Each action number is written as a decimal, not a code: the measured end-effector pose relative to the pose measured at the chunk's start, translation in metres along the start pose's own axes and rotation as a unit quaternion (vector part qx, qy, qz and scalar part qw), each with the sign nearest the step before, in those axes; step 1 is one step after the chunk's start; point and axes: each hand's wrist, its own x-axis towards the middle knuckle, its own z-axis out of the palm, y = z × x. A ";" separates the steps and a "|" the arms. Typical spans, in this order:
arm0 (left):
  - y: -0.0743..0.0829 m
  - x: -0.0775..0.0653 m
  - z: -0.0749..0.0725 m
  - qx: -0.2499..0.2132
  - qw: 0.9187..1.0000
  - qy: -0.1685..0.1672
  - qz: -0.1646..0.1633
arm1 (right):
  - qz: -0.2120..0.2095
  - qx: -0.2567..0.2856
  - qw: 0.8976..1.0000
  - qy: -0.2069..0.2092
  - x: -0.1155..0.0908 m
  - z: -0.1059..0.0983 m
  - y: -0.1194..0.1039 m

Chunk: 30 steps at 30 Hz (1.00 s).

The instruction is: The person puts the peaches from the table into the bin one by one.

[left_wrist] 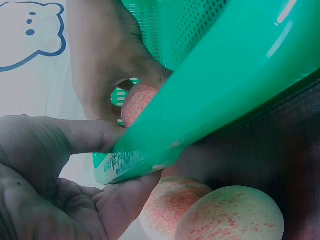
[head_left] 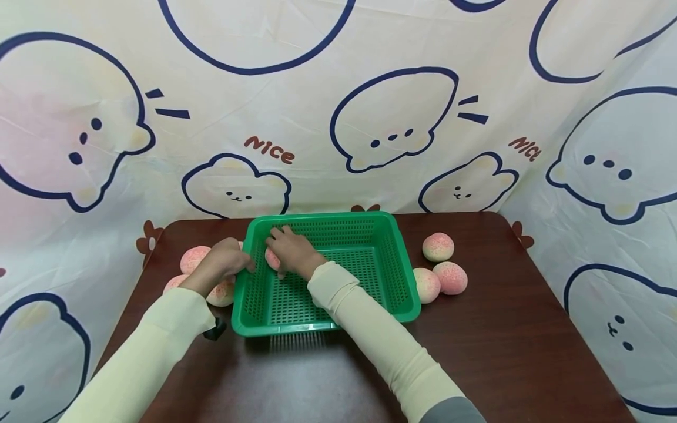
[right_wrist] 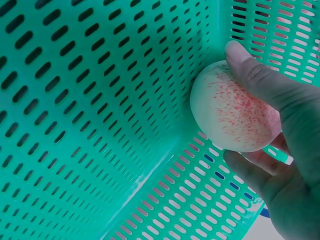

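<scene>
Head view gives me, from afar, a green slotted basket [head_left: 296, 327] on a dark brown table [head_left: 529, 329]; inside it, near the left wall, is one pink-and-cream peach [head_left: 272, 259]. The person's right hand [head_left: 293, 249] reaches in, back upward, thumb and fingers curved round that peach. Their left hand [head_left: 231, 258] pinches the basket's left rim between thumb and fingers. Outside, I see partly hidden peaches [head_left: 194, 258] at left and three peaches [head_left: 450, 278] at right. Brown lettering [head_left: 270, 150] on the cartoon curtain [head_left: 317, 188] reads "Nice" twice.

A cartoon-printed backdrop [head_left: 312, 117], apparently cloth, hangs behind a dark brown table [head_left: 518, 335].
</scene>
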 end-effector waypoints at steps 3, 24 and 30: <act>0.000 0.001 0.001 0.002 1.000 -0.002 0.002 | -0.005 -0.011 1.000 0.004 -0.001 0.000 0.001; 0.000 0.003 0.003 0.007 1.000 -0.001 -0.001 | -0.029 0.008 0.999 0.032 -0.049 -0.059 0.055; 0.001 0.002 0.002 0.011 1.000 0.002 -0.002 | 0.007 0.051 0.998 0.031 -0.074 -0.071 0.088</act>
